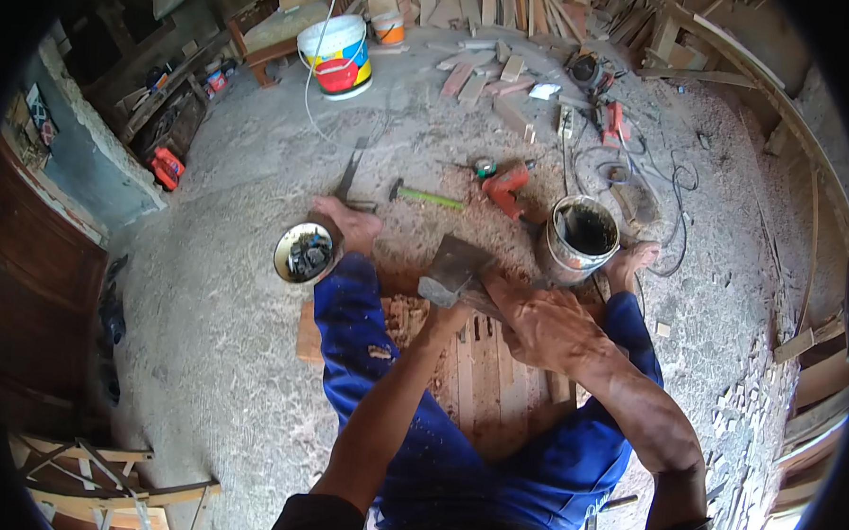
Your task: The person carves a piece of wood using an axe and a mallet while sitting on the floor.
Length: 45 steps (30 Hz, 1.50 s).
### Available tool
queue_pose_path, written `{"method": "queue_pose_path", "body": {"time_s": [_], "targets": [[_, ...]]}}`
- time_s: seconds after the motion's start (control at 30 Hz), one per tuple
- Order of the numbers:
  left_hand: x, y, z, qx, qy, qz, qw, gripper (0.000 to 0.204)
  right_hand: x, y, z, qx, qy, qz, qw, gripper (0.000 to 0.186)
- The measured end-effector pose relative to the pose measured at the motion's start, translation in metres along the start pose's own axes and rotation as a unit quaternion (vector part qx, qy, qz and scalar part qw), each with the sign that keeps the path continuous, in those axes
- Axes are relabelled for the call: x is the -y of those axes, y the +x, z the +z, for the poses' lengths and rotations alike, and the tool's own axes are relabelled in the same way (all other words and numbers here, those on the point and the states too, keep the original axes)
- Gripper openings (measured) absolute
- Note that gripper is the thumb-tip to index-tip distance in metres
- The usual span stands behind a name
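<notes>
My right hand (554,328) is closed round the handle of a mallet with a dark, blocky wooden head (464,265). That head covers most of my left hand (449,317), so its fingers and anything in them are hidden. Below both hands, between my legs, lie pale wooden strips (481,391) side by side. Dark narrow slots are cut into one of them near my right wrist, and shavings are scattered over the wood.
A bowl of small metal parts (307,253) sits by my left foot, a dirty bucket (582,236) by my right. Ahead lie a green-handled hammer (429,197), a handsaw (352,171), a red power drill (507,186) and cables. Farther off are a colourful bucket (337,57) and wood offcuts (489,78).
</notes>
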<state>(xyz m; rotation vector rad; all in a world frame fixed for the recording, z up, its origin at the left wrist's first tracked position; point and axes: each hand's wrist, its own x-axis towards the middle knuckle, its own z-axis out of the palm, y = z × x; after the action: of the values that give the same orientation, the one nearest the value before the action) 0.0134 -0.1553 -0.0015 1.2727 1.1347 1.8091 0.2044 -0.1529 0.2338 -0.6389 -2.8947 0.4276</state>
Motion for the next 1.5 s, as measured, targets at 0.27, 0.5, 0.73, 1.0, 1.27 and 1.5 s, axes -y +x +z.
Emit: {"method": "queue_pose_path", "body": {"time_s": [0.27,0.5,0.73,1.0,1.27,1.5], "targets": [[-0.053,0.012,0.015,-0.009,-0.053,-0.068,0.996,0.020,0.014,0.024,-0.040,-0.112,-0.038,0.029,0.993,0.062],[-0.043,-0.026,0.025,-0.022,-0.002,0.005,1.000,0.037,-0.002,-0.007,-0.009,0.030,0.056,0.029,0.998,0.041],[-0.055,-0.022,0.014,-0.029,0.068,-0.048,0.996,0.018,0.041,-0.012,-0.069,-0.343,0.338,0.013,0.876,0.037],[-0.054,-0.032,0.019,-0.039,0.018,-0.063,0.997,0.046,0.000,-0.045,0.024,0.017,0.086,0.145,0.985,0.049],[-0.055,-0.009,0.028,-0.093,0.106,-0.037,0.989,0.019,0.001,-0.091,0.068,-0.102,0.326,0.261,0.903,0.053],[-0.192,0.040,0.052,-0.156,0.104,0.081,0.979,0.023,-0.001,-0.125,0.094,-0.077,0.502,0.386,0.770,0.048]]}}
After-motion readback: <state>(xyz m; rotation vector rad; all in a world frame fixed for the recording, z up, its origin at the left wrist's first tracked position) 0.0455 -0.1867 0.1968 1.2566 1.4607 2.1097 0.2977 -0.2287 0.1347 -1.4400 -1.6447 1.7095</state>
